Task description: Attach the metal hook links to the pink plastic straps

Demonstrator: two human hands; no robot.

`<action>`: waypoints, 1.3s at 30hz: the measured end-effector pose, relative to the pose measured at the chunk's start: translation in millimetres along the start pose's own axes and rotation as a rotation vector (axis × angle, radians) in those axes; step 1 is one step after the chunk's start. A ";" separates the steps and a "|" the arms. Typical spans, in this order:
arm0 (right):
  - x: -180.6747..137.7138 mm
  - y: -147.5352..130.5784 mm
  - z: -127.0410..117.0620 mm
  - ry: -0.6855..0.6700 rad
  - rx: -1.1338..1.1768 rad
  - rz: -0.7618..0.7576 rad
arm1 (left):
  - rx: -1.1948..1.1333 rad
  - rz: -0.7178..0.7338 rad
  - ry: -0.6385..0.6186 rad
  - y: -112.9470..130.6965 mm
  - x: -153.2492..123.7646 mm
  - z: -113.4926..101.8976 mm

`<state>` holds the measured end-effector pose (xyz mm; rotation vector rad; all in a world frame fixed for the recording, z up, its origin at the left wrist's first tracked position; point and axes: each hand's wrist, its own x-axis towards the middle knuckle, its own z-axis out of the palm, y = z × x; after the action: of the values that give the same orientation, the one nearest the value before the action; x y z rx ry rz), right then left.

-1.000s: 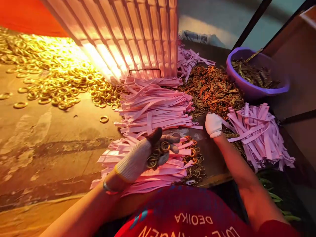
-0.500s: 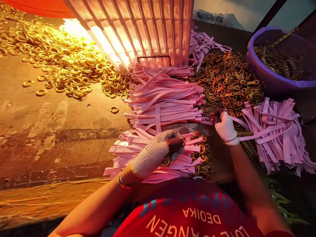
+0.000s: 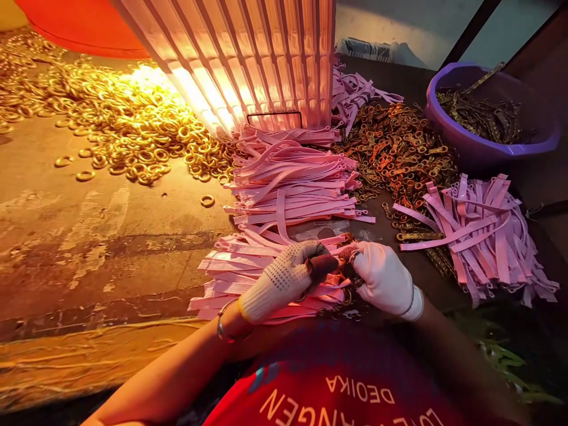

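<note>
My left hand (image 3: 284, 275), in a dotted glove with dark fingertips, is closed, with part of a gold ring (image 3: 302, 296) showing under its curled fingers. My right hand (image 3: 386, 278), in a white glove with dark fingertips, is pinched shut just beside it, the two sets of fingertips almost meeting. Whatever sits between the right fingertips is hidden. Under both hands lies a bundle of pink straps (image 3: 239, 278), with gold rings and dark metal pieces at its right ends. Behind it is another stack of pink straps (image 3: 293, 177).
Loose gold rings (image 3: 146, 154) spread over the table at left. A ribbed translucent crate (image 3: 266, 65) stands behind the straps. Small metal links (image 3: 399, 142) are heaped right of it, near a purple basin (image 3: 437, 112) and another strap pile (image 3: 483, 231). An orange container (image 3: 89, 29) is at the back.
My right hand has come left and nearer from the edge of the metal link heap to meet my left hand. My left hand has shifted only slightly, the ring still in it.
</note>
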<state>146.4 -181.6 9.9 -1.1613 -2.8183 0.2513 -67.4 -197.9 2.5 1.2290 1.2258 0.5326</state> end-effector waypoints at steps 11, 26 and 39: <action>-8.2 -26.7 11.5 0.232 0.189 0.239 | -0.426 -0.044 -0.056 18.3 4.2 9.6; 82.8 87.9 54.6 0.323 0.200 0.642 | 0.203 0.167 0.289 18.2 90.0 -22.8; 17.6 13.8 0.9 0.336 0.471 0.238 | -0.297 -0.017 -0.034 17.7 44.3 -23.4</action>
<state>143.3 -159.7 6.7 -1.2738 -2.1714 0.6287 -69.1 -144.8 3.5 0.9721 1.0836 0.6536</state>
